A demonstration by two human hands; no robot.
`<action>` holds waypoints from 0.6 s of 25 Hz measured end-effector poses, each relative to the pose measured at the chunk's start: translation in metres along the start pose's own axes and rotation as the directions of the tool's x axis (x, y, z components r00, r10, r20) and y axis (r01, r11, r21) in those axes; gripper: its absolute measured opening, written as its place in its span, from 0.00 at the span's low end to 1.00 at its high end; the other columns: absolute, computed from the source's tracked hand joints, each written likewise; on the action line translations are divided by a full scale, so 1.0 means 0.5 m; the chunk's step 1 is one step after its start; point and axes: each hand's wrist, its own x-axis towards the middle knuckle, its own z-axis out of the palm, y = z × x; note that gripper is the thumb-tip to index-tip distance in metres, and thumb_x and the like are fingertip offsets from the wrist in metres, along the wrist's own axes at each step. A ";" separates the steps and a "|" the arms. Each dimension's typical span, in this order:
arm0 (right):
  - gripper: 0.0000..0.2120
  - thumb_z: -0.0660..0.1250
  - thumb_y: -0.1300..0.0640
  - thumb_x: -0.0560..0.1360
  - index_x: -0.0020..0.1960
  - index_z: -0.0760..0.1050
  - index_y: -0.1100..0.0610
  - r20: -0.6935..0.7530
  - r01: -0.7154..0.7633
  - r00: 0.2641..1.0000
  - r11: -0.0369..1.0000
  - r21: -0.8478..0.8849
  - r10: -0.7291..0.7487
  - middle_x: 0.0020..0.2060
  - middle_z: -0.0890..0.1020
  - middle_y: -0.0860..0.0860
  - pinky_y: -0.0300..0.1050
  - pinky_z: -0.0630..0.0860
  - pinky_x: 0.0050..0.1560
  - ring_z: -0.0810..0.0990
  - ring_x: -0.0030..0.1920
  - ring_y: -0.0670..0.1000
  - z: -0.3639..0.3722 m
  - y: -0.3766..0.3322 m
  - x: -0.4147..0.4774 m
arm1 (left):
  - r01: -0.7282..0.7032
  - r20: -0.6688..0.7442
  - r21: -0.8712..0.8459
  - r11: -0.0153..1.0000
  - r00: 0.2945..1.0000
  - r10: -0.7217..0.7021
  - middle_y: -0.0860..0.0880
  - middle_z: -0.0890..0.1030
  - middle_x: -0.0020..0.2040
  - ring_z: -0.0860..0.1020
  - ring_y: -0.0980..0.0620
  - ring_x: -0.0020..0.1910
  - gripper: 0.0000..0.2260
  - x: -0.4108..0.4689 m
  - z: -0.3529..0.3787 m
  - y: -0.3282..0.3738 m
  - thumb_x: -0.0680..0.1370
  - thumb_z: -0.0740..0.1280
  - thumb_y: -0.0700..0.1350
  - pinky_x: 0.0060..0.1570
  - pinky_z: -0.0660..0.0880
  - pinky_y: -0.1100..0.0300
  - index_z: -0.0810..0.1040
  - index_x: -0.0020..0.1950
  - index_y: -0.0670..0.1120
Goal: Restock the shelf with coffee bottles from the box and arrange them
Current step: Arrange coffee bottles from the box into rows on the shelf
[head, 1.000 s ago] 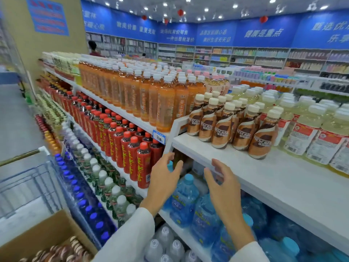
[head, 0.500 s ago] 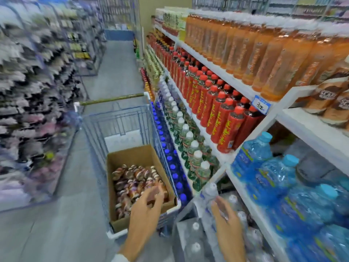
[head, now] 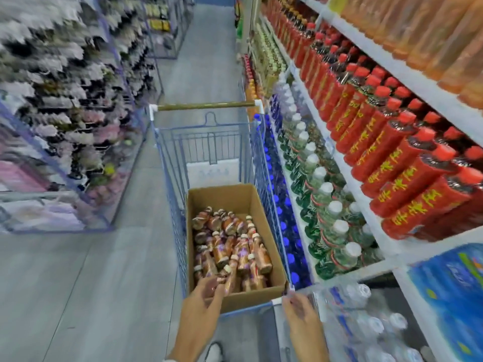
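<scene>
Coffee bottles [head: 230,246] under extended left hand [head: 206,291]

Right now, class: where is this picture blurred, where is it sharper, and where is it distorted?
Head view: the left rack is smeared by motion blur. In the same head view, the coffee bottles in the box look sharper, the red bottles lean and stretch from wide-angle distortion, and the lighting is even with no strong glare.

Bright, even store light, soft shadows; heavy motion blur at the left racks [head: 65,100]; wide-angle bending at edges.

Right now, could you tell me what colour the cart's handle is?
The handle is olive-brown, head view.
</scene>
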 end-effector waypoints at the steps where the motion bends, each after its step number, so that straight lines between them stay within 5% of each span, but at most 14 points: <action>1: 0.11 0.72 0.55 0.77 0.59 0.79 0.52 0.029 -0.004 1.000 1.000 -0.026 0.005 0.57 0.83 0.51 0.33 0.73 0.49 0.79 0.60 0.52 0.012 -0.010 0.007 | 0.012 0.002 0.007 1.000 1.000 -0.012 0.57 0.84 0.54 0.81 0.62 0.52 0.11 0.021 0.000 -0.004 0.80 0.69 0.51 0.50 0.74 0.68 0.79 0.62 0.53; 6: 0.14 0.68 0.49 0.79 0.64 0.76 0.49 0.097 -0.042 0.994 0.991 -0.125 0.054 0.59 0.81 0.44 0.42 0.70 0.59 0.77 0.62 0.47 0.046 -0.044 0.043 | 0.159 0.083 0.041 0.986 0.983 -0.162 0.55 0.82 0.55 0.78 0.62 0.52 0.10 0.135 0.044 -0.007 0.81 0.66 0.53 0.47 0.72 0.68 0.77 0.61 0.52; 9: 0.14 0.68 0.47 0.79 0.64 0.77 0.46 0.064 -0.115 0.990 0.983 -0.141 0.125 0.60 0.80 0.44 0.50 0.72 0.67 0.76 0.63 0.47 0.039 -0.049 0.073 | 0.279 0.186 0.051 0.959 0.941 -0.284 0.51 0.81 0.58 0.78 0.54 0.56 0.16 0.213 0.116 0.003 0.81 0.65 0.55 0.56 0.72 0.60 0.76 0.66 0.48; 12: 0.11 0.69 0.49 0.78 0.60 0.78 0.46 0.004 -0.198 0.980 0.970 -0.139 0.201 0.58 0.81 0.43 0.55 0.75 0.66 0.78 0.60 0.48 0.023 -0.064 0.106 | 0.425 0.261 0.110 0.898 0.860 -0.439 0.50 0.81 0.55 0.78 0.50 0.55 0.22 0.299 0.196 0.012 0.81 0.63 0.57 0.60 0.72 0.57 0.74 0.70 0.45; 15: 0.11 0.70 0.48 0.78 0.59 0.79 0.47 -0.002 -0.248 0.968 0.954 -0.166 0.252 0.54 0.82 0.42 0.50 0.77 0.61 0.79 0.56 0.43 0.010 -0.066 0.152 | 0.496 0.258 0.234 0.836 0.798 -0.545 0.46 0.75 0.70 0.74 0.43 0.66 0.32 0.386 0.276 0.010 0.77 0.61 0.66 0.69 0.68 0.51 0.71 0.74 0.47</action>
